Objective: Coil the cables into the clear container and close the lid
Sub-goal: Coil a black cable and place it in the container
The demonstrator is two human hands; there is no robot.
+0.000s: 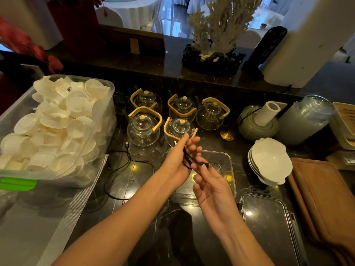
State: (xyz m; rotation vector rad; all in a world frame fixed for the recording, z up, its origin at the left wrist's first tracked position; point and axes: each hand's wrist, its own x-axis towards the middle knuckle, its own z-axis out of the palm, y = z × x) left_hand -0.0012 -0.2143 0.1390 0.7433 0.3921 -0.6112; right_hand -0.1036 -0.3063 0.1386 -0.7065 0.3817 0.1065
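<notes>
My left hand (pixel 179 158) holds a small coil of black cable (pixel 187 159) in its palm, fingers curled round the loops, just above the clear container (pixel 229 166). My right hand (pixel 208 181) pinches the free plug end of that cable between thumb and fingertips, over the container's middle. The container stands open on the dark marble counter. Its clear lid (pixel 269 219) lies flat to the right of my right forearm. A second black cable (pixel 123 166) lies loose on the counter, left of the container.
A big plastic tub (pixel 92 143) full of white cups fills the left side. Several glass teapots (pixel 144 127) stand behind the container. Stacked white bowls (pixel 269 160), a wooden tray (pixel 326 198) and jars (pixel 305 120) sit to the right.
</notes>
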